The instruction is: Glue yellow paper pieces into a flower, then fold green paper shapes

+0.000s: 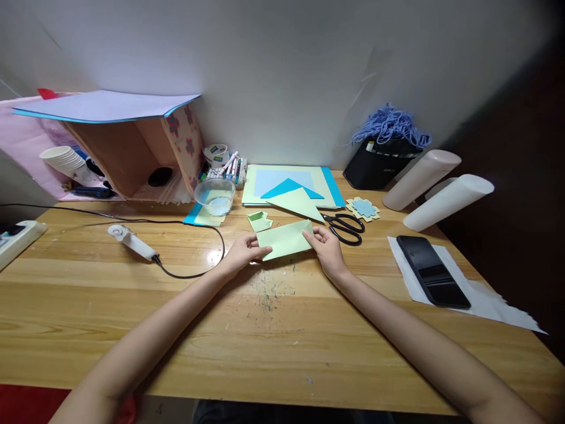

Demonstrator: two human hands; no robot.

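A pale green sheet of paper [285, 240] is held up between my two hands, just above the wooden table. My left hand [243, 254] pinches its lower left corner, thumb on top. At the upper right edge, my right hand [325, 249] grips it, with the thumb near a small fold. Behind the sheet lies a small folded green paper piece [259, 221]. A green paper triangle [298, 204] overlaps a blue paper triangle [291, 189] on a stack of coloured paper [249, 185]. Black-handled scissors [346, 228] rest right of my right hand.
A white glue gun [132, 241] with a black cord lies at left. Beyond it stands an open box [185, 147]. A plastic bowl [215, 197] and markers [227, 168] are at the back. Rightward are a paper flower [364, 208], a phone [430, 271] and white rolls [448, 203].
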